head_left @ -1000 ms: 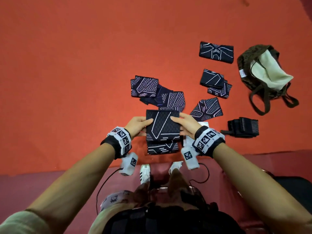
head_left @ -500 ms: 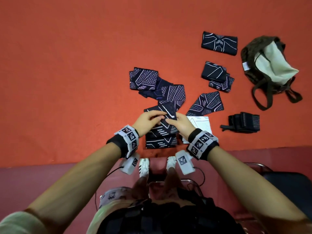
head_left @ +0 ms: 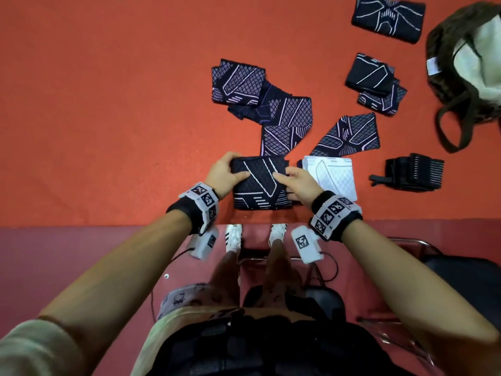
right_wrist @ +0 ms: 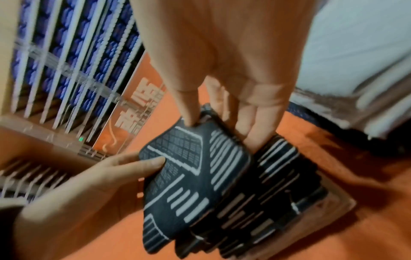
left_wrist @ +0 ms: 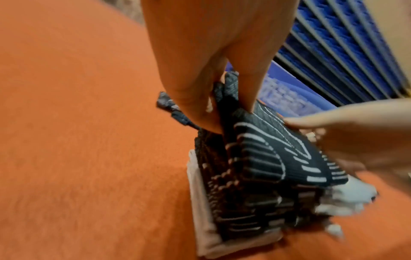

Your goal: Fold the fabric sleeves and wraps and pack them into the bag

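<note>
Both forearms reach up from the bottom corners of the head view and meet near the middle of the frame, each wrist wrapped in a black band with a white marker cuff. The left hand (head_left: pixel 222 171) sits left of centre, thumb laid on top of the folded sleeve (head_left: pixel 260 183) and fingers (left_wrist: pixel 195 98) curled round its left edge, pinching it. The right hand (head_left: pixel 299 183) sits just right of centre, thumb on top and fingers (right_wrist: pixel 255 126) tucked under the right edge.
</note>
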Demonstrator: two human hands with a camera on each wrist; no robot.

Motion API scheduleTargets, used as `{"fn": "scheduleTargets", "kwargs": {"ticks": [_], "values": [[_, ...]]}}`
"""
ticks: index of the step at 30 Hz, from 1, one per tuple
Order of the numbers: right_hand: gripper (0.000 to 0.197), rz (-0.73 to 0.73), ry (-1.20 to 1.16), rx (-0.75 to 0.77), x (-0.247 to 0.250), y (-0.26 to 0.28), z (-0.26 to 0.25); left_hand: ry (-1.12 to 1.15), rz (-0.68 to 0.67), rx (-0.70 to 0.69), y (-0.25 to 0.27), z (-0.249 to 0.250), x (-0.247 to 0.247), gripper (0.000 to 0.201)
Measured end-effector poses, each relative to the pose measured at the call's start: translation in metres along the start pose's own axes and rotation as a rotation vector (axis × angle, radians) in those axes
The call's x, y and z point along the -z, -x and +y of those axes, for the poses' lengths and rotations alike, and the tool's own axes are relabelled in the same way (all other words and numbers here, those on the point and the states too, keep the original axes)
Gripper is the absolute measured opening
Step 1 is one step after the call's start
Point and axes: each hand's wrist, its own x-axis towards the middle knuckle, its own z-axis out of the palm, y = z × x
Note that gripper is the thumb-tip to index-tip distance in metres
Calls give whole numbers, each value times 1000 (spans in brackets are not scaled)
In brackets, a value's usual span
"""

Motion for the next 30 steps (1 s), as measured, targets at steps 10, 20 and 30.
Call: {"fn": "scheduleTargets", "kwargs": {"ticks": [10,20,30], "values": [[26,251,551,110,9,-15,9,-487,-36,-165,-10,-8,-5,44],[43,325,868,426,7,-10,18,-907,-24,-700,-11,-18,-13,39],[72,72,1374,447,12,-14,40,-1227,-280,-406,-17,-31,-18,88]]}}
